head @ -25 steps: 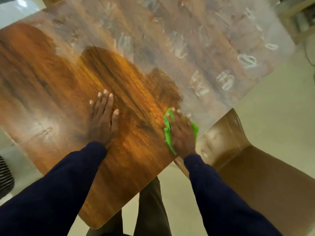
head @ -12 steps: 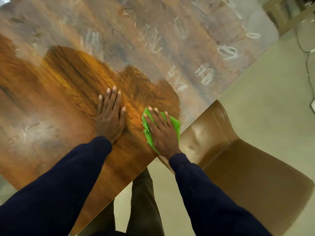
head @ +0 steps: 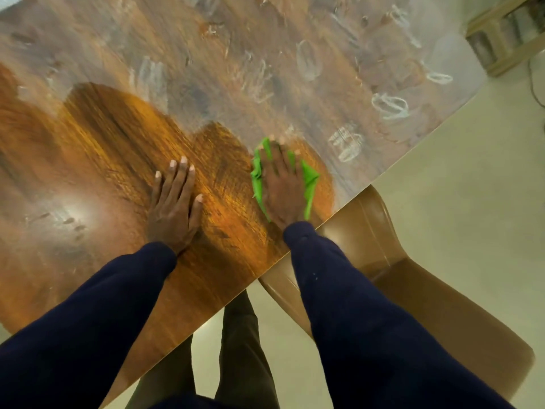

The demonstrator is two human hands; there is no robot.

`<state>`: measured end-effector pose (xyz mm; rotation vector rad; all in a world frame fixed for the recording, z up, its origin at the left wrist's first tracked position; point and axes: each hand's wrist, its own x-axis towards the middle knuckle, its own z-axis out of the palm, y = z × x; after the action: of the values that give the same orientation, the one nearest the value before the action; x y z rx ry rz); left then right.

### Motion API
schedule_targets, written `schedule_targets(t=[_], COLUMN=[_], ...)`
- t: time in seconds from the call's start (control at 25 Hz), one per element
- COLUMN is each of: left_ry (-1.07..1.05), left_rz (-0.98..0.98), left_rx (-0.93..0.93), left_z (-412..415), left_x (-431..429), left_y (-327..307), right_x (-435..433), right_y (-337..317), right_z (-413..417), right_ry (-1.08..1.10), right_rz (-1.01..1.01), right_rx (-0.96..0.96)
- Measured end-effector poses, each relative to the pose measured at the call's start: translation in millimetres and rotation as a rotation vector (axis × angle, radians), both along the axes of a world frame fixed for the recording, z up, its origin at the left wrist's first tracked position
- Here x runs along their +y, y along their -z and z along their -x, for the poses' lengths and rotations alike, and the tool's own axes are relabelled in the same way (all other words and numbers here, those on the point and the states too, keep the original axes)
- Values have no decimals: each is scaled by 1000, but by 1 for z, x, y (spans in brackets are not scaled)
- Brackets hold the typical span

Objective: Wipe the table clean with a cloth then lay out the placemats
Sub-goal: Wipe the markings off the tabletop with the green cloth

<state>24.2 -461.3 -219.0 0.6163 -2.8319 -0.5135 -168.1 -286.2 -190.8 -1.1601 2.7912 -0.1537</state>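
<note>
Right hand (head: 281, 187): flat, fingers extended, pressing green cloth (head: 310, 180) near table (head: 103, 137) edge. Fingertips blurred; cloth mostly hidden under palm. Left hand (head: 174, 208): flat on bare wood, holding nothing. Far tabletop hazy, smeared. Brown chair (head: 371, 231) partly behind right sleeve.

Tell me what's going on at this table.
A person in dark blue sleeves is partway through wiping the glossy brown wooden table. The right hand presses flat on a bright green cloth near the table's near edge. The left hand rests flat on the bare wood beside it. The wood near the hands looks clean, while the far side is hazy with whitish smears and ring marks. No placemats are in view. A brown plastic chair stands beside the table.
</note>
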Motion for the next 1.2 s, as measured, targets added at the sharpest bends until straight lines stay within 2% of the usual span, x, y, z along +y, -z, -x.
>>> schedule_targets(t=[0.12,0.2,0.36,0.48,0.6,0.72,0.84,0.92,1.04,1.2], left_ry=[-3,-9,-27,-34,-32,-19,-19,-30,-36,-51], left_rz=[7,14,16,60,81,82,89,66,61,50], left_rx=[-13,-17,-31,-39,-56,-45,-7,-3,-13,5], left_z=[1,2,3,4,3,3,4,4,4,3], left_x=[1,1,2,4,1,-1,-1,-1,0,-1], left_y=[0,0,1,3,5,5,6,6,5,3], right_x=[24,65,98,46,-28,-63,-24,15,30,-49], right_y=[0,4,3,5,8,6,5,6,9,6], right_z=[-52,-50,24,71,71,26,-11,-1,47,76], right_ry=[-273,-351,-62,81,53,-122,-422,-515,-356,-11], right_rz=[-16,16,15,31,56,49,6,6,-16,33], right_rx=[-102,-108,-16,8,26,6,-82,-95,0,31])
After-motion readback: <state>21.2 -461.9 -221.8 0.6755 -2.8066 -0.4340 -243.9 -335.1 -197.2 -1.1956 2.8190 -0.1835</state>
